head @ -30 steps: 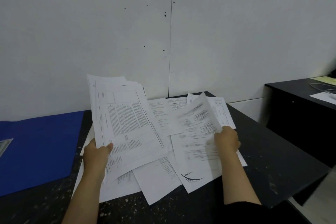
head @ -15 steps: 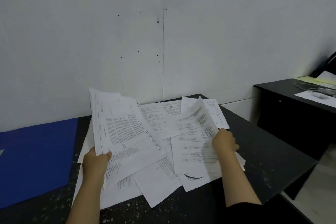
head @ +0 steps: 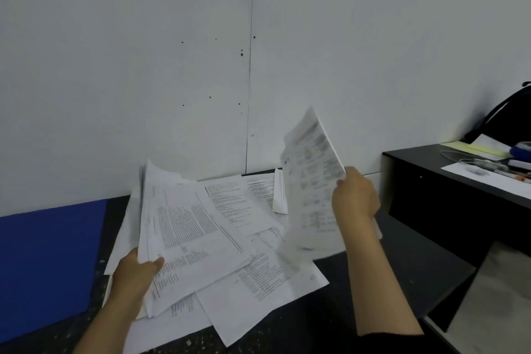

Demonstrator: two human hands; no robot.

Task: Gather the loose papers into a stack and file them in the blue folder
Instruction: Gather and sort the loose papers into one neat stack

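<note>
Right now my right hand [head: 355,195] pinches one raised sheet [head: 311,181]; left hand [head: 135,273] grips the gathered bundle [head: 189,238] directly leftward. Blue folder [head: 48,261] lies beyond, nearest my left.

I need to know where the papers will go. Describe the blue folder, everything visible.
The blue folder lies flat on the dark table at the far left, against the white wall. Its surface looks plain, matte and uniformly deep blue, with no visible label or clasp. The frame's left edge cuts it off, so its full extent is unseen. Neither hand touches it; the loose papers lie just to its right.
</note>
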